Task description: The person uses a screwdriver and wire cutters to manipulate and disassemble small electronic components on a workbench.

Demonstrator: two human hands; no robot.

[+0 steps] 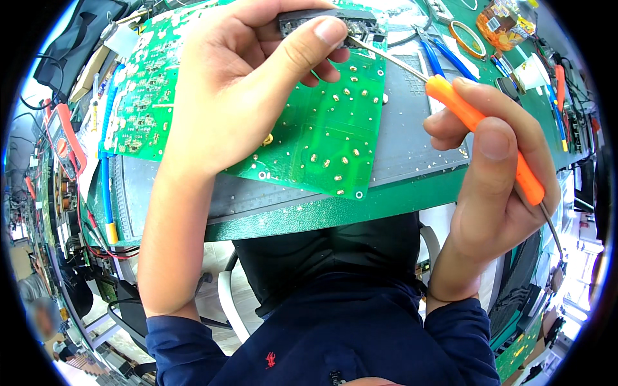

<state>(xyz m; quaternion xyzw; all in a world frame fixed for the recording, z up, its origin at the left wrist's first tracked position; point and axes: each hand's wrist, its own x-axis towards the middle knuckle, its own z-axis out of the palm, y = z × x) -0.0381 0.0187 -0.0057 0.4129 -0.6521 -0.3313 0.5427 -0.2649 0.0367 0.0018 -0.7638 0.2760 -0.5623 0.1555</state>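
While pinching a partly covered black component (362, 27) in the left grip (238, 90), clasps an orange-handled tool (458, 106), indistinct at its far end, in the right grip (490, 186).

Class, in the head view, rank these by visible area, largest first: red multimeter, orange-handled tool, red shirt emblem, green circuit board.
1. Green circuit board
2. Orange-handled tool, partly covered
3. Red multimeter
4. Red shirt emblem

Apparent size only; real sizes may rank differently.

The left hand (238, 90) pinches, thumb (299, 55) stretched across toward curled fingers, its forearm (174, 238) bare to the sleeve; the right hand (499, 167) grips, fingers bent, thumb extended
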